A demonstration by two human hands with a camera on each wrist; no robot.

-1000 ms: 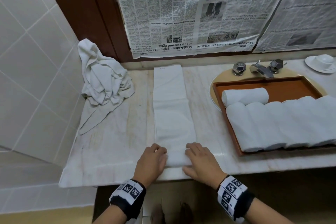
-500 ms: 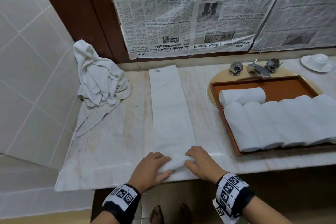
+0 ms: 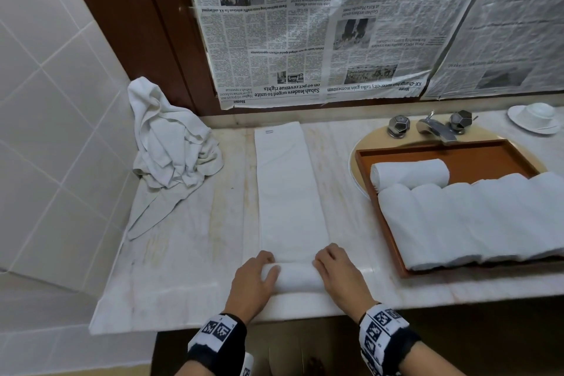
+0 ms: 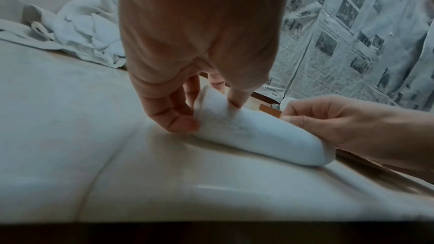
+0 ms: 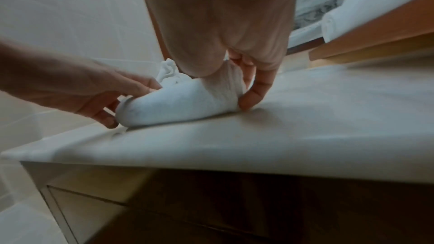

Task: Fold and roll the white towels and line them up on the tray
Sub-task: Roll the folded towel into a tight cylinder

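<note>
A long folded white towel [image 3: 287, 186] lies lengthwise on the marble counter, its near end wound into a short roll [image 3: 294, 278] [image 4: 253, 136] [image 5: 178, 105]. My left hand [image 3: 259, 278] [image 4: 195, 110] grips the roll's left end, thumb in front and fingers curled over the top. My right hand [image 3: 331, 272] [image 5: 246, 84] grips the right end the same way. To the right, an orange-brown tray [image 3: 488, 152] carries several rolled white towels [image 3: 476, 220] in a row, with one more roll [image 3: 409, 172] lying crosswise behind them.
A heap of crumpled white towels [image 3: 171, 143] leans in the back left corner by the tiled wall. A tap with two knobs [image 3: 433, 128] stands behind the tray, and a white cup on a saucer [image 3: 535, 116] sits at the far right. Newspaper covers the wall behind.
The towel's near end, flat under both hands a second ago, has been wound into a roll. Both hands have crept slightly away from the counter's front edge with it.
</note>
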